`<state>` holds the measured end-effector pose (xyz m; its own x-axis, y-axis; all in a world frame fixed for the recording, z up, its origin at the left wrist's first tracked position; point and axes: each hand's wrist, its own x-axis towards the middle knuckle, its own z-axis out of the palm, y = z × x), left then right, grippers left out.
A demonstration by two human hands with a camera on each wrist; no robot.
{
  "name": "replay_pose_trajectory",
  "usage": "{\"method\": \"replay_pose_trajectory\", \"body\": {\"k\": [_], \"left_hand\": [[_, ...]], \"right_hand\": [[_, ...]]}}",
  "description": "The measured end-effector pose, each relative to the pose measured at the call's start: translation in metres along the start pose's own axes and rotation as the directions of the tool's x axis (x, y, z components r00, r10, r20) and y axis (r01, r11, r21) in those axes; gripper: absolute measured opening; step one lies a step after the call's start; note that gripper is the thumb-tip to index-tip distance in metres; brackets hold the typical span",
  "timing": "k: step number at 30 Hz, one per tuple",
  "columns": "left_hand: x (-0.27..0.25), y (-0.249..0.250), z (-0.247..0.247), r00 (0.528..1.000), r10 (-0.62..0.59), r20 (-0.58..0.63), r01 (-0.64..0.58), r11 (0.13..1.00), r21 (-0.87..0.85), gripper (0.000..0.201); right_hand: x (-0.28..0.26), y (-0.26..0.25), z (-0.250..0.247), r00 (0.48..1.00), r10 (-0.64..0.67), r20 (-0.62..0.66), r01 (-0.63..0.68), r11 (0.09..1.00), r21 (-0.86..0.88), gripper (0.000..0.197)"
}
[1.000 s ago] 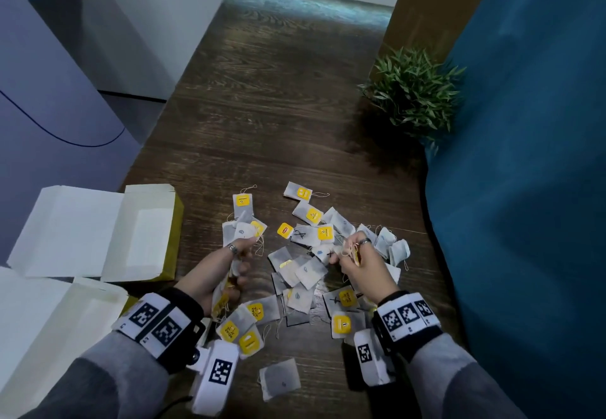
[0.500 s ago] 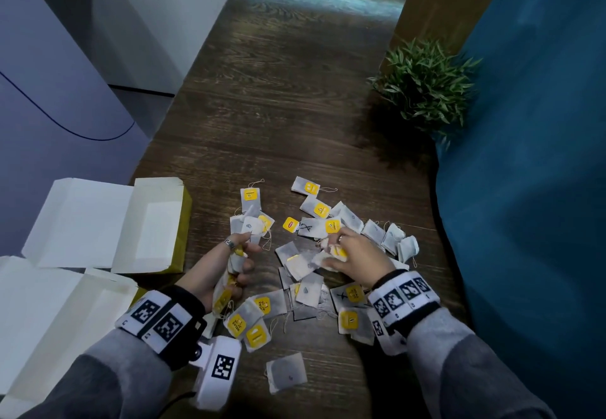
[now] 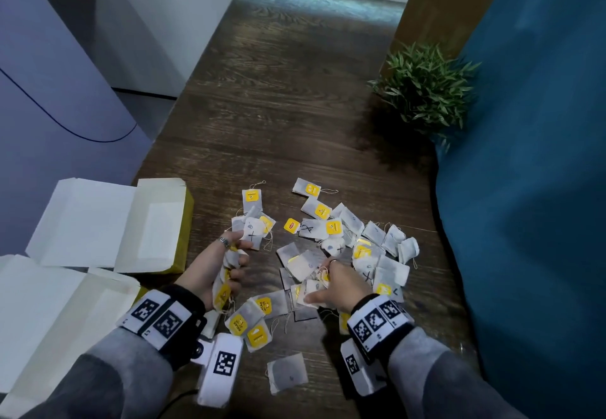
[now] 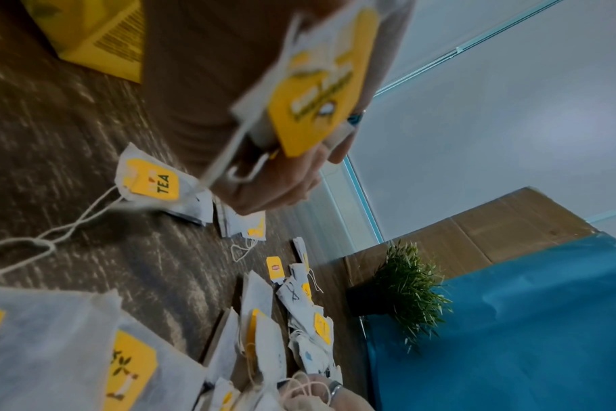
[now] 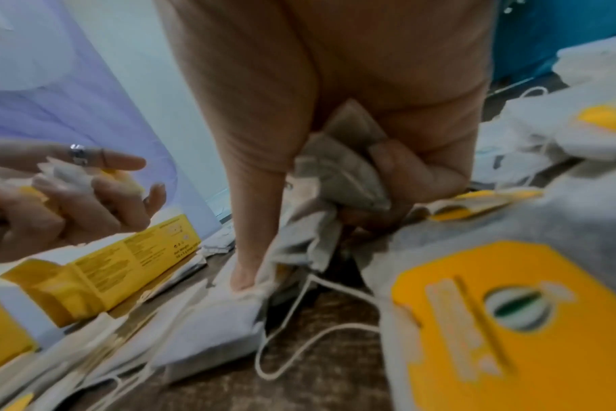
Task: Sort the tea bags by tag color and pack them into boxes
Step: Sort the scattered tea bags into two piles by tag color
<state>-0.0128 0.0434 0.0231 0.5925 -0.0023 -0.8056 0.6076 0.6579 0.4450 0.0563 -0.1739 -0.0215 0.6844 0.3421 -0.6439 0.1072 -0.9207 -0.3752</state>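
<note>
Several white tea bags with yellow tags lie scattered in a pile [image 3: 331, 248] on the dark wooden table [image 3: 282, 107]. My left hand [image 3: 226, 271] grips a bunch of tea bags [image 3: 226, 287], their yellow tags [image 4: 320, 89] hanging below the palm. My right hand [image 3: 331, 284] is down in the pile, its curled fingers pinching a crumpled tea bag [image 5: 345, 169] while the thumb [image 5: 250, 250] presses another bag flat. Two open yellow boxes stand at the left: one further back [image 3: 157, 221] and one nearer [image 3: 49, 313].
A small green potted plant [image 3: 426, 87] stands at the table's back right. A blue panel [image 3: 531, 189] runs along the right edge. One tea bag [image 3: 288, 374] lies apart near the front edge. A purple-grey cabinet [image 3: 49, 97] stands left of the table.
My right hand has moved down and towards me in the pile, from the far tea bags to nearer ones. The left hand keeps its bunch in about the same place.
</note>
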Motion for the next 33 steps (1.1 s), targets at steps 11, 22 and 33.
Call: {"method": "replay_pose_trajectory", "body": {"k": [11,22,33], "left_hand": [[0.014,-0.025,0.033,0.966,0.258,-0.012,-0.219,0.841,0.495,0.013],[0.076,-0.04,0.076,0.937,0.335,0.102,-0.035,-0.199,0.979,0.045],[0.057,-0.031,0.064,0.845,0.491,0.212,-0.385,0.285,0.878,0.007]], "right_hand": [[-0.022,0.027,-0.01,0.984,-0.09,-0.152,0.135,0.938,0.319,0.023],[-0.05,0.077,-0.017,0.972,0.061,-0.225,0.156,0.546,0.823,0.035],[-0.051,0.093,-0.024,0.99,0.081,-0.115,0.109,0.066,0.992,0.084]]}}
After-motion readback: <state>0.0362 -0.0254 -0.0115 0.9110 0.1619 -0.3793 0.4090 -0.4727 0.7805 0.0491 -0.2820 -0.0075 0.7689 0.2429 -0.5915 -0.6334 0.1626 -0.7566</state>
